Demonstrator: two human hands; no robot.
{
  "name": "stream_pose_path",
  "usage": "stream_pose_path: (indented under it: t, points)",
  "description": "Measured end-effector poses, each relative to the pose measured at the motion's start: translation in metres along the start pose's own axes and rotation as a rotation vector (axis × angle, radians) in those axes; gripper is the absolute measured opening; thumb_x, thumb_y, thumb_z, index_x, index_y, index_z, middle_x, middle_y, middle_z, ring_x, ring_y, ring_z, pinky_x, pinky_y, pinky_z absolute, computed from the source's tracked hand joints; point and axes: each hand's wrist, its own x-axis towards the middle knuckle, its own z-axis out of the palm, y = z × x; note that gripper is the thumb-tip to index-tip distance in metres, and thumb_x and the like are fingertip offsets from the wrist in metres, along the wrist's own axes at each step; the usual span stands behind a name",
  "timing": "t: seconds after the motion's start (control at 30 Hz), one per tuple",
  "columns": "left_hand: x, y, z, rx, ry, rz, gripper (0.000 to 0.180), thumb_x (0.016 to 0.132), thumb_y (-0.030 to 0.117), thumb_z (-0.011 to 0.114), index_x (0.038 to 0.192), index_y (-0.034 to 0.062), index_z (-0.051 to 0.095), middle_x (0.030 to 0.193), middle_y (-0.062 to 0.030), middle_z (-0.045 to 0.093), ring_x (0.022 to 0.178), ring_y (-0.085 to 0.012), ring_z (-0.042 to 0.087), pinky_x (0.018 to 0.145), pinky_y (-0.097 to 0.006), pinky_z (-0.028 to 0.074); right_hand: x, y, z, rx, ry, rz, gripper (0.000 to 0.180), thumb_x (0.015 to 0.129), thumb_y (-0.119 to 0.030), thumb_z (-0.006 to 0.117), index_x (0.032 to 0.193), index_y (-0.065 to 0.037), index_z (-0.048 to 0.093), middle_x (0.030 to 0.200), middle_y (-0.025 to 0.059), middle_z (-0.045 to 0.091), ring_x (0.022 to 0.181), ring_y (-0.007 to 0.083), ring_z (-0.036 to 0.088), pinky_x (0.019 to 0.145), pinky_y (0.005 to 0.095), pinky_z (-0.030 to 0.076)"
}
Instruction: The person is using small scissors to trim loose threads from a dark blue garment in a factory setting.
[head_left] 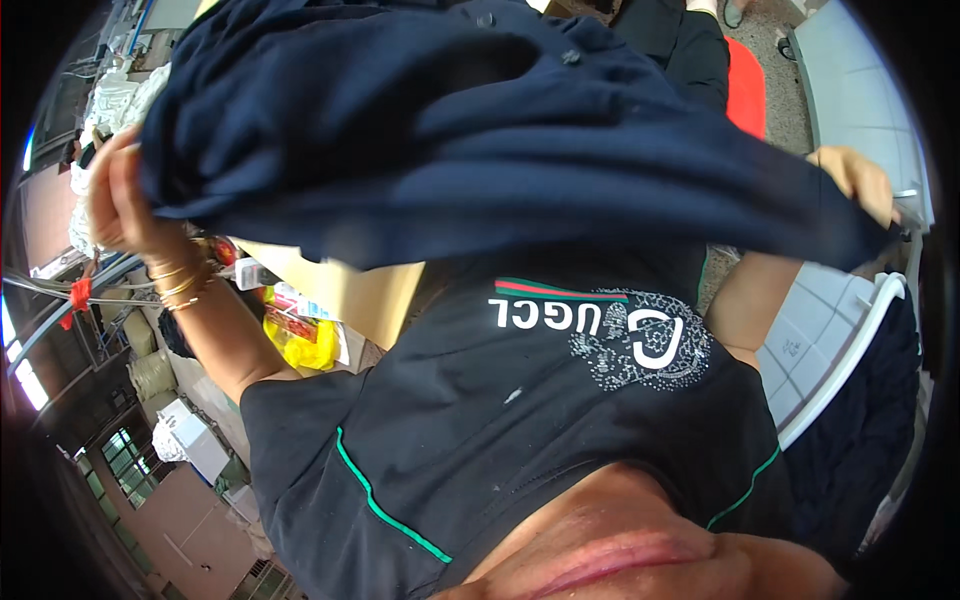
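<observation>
A navy blue garment (480, 150) is stretched wide in front of my chest, held up in the air. Two small round buttons (571, 57) show near its upper part, and soft folds run across it. My left hand (122, 195), with gold bangles at the wrist, is closed on the garment's left end. At the opposite end, the fingers of my right hand (858, 182) are curled over a corner of the cloth. The fabric hides part of both hands and much of what lies behind it.
Below the cloth on the left are a pale wooden board (335, 285) and a yellow plastic bag (300, 348). A red seat (746, 90) stands beyond. To the right are a white-edged panel (830, 340) and dark cloth (860, 450). Farther left sits a white box (197, 440).
</observation>
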Motion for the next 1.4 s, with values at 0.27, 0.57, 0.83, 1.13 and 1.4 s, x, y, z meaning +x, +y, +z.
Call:
stream_pose_path:
  t: [0.27, 0.57, 0.83, 1.13, 1.4]
  points:
    - [0.089, -0.101, -0.049, 0.642, -0.509, 0.032, 0.024, 0.091, 0.027, 0.069, 0.101, 0.0059, 0.071, 0.087, -0.0086, 0.072, 0.079, -0.0131, 0.067, 0.074, -0.026, 0.051, 0.046, 0.164, 0.017, -0.578, 0.084, 1.509, 0.025, 0.096, -0.022, 0.053, 0.088, 0.000, 0.061, 0.082, 0.0080, 0.065, 0.052, 0.0096, 0.057, 0.045, 0.0194, 0.042]
    - [-0.001, 0.020, 0.132, 0.202, -0.436, 0.132, 0.023, 0.083, 0.020, 0.075, 0.099, 0.0047, 0.070, 0.090, -0.0093, 0.067, 0.076, -0.0228, 0.064, 0.069, -0.030, 0.051, 0.037, 0.143, -0.026, -1.407, 0.477, 0.862, 0.021, 0.096, -0.028, 0.057, 0.096, -0.007, 0.062, 0.068, -0.0060, 0.051, 0.052, -0.0015, 0.036, 0.045, 0.0167, 0.025]
    - [-0.064, 0.044, 0.197, 0.386, -0.603, 0.076, 0.026, 0.077, 0.028, 0.076, 0.087, 0.0044, 0.069, 0.079, -0.0080, 0.064, 0.076, -0.0273, 0.063, 0.069, -0.035, 0.051, 0.018, 0.175, -0.033, -1.635, 0.415, 0.725, 0.007, 0.083, -0.008, 0.072, 0.087, -0.004, 0.067, 0.067, -0.0080, 0.047, 0.062, 0.0006, 0.038, 0.056, 0.0187, 0.034]
    - [-0.068, 0.055, 0.167, -1.026, -0.432, -1.070, 0.014, 0.090, 0.006, 0.062, 0.103, 0.0018, 0.065, 0.093, -0.0025, 0.068, 0.084, -0.0088, 0.063, 0.081, -0.021, 0.047, 0.032, 0.171, -0.013, -1.574, 0.225, 0.477, 0.035, 0.086, -0.014, 0.070, 0.118, -0.005, 0.060, 0.077, -0.0072, 0.047, 0.064, -0.0003, 0.039, 0.056, 0.0162, 0.029]
    - [-0.071, 0.054, 0.168, -1.081, -0.386, -1.064, 0.019, 0.090, 0.006, 0.057, 0.107, -0.0010, 0.063, 0.103, -0.0057, 0.067, 0.097, -0.0118, 0.061, 0.092, -0.024, 0.043, 0.065, 0.185, -0.004, -1.785, 0.088, 0.370, 0.035, 0.085, -0.013, 0.073, 0.114, 0.001, 0.062, 0.093, 0.0106, 0.061, 0.078, 0.0187, 0.060, 0.069, 0.0279, 0.049]
